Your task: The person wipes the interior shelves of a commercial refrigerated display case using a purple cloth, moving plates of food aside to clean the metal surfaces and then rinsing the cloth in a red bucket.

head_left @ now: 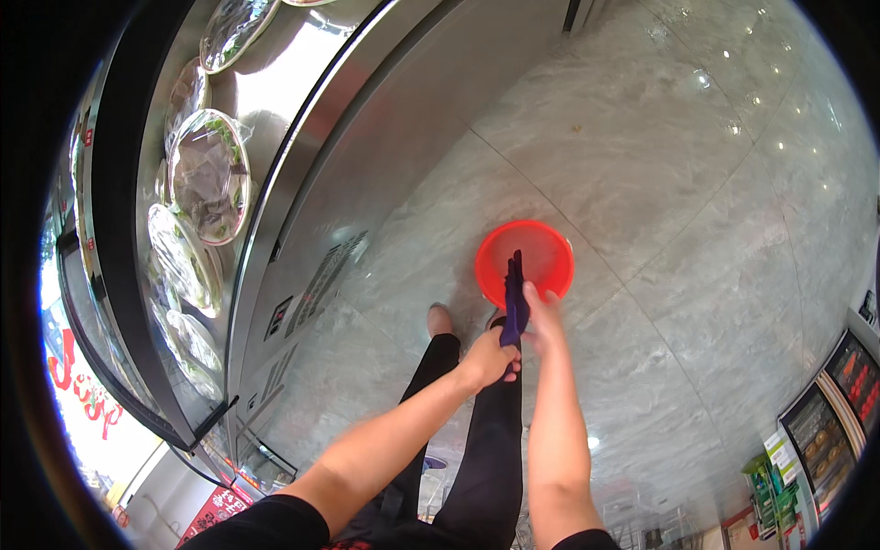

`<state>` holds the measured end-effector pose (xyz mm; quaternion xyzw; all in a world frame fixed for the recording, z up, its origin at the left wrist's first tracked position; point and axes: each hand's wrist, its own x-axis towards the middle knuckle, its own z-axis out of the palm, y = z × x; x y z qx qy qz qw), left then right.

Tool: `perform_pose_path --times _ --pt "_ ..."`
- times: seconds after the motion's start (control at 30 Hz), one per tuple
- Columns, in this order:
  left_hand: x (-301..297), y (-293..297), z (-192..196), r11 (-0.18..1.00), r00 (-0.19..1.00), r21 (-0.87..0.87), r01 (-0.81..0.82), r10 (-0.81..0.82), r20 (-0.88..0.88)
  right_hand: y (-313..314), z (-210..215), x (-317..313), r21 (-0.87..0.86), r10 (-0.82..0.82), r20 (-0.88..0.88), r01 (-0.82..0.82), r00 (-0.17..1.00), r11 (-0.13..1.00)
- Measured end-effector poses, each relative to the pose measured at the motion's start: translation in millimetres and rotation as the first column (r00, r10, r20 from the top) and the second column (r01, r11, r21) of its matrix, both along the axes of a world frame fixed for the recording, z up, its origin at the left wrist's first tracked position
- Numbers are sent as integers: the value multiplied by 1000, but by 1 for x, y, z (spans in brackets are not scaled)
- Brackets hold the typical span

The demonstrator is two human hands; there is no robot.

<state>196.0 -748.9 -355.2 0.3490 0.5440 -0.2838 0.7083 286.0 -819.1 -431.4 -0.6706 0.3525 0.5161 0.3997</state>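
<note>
sleeves (275,526) leave view, left hand (489,356) clenches purple cloth (515,312) hiding some bucket (550,246) rim, right hand's (544,321) spread and hold unclear.

I stand on a floor (678,202) of grey, marbled, glossy tiles, crossed by thin dark seams (527,179). At the far right, small bright reflections (729,55) dot its shine. Along my left curves a steel display cabinet (394,137), with vent slots (327,275) low on its side. Strong white light fills the window (92,449) beyond it. Picture panels (820,440) stand at my near right.
</note>
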Motion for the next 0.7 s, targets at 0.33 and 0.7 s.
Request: perform_pose_path --times 0.33,0.7 --pt "-29 1 -33 817 843 -260 -515 426 -329 8 -75 22 -148 502 243 -480 830 865" --pt "2 -2 -54 406 646 -648 -645 742 -178 8 69 -34 -307 608 653 -576 452 758"
